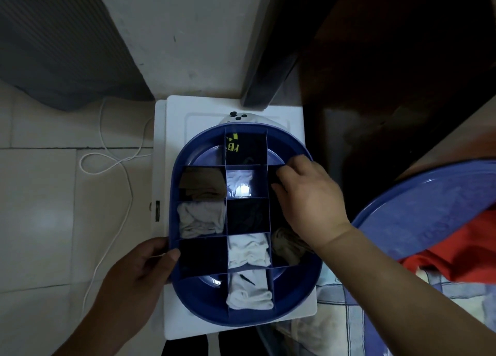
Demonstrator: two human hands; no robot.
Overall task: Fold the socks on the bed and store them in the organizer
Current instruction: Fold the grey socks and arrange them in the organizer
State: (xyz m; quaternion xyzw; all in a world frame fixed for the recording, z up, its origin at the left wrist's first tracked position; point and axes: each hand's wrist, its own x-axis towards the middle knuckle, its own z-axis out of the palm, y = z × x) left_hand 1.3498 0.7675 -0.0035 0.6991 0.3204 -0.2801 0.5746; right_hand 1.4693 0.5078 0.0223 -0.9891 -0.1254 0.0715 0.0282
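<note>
— Grips? — Left hand (pixel 139 264) clasps the blue organizer (pixel 188 299) by its left rim; right hand (pixel 308 197) reaches into a right-side compartment, fingers curled on something dark, I cannot tell what.
— Socks? — White socks (pixel 248 249) folded in middle compartments; organizer sits on a white box (pixel 171 130).

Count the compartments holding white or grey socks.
4: left column's grey bundle, upper-centre white one, lower-centre white pair, bottom-centre white pair. The right hand may hide more.

2 bare forearms — no sleeves, no rings visible.
</note>
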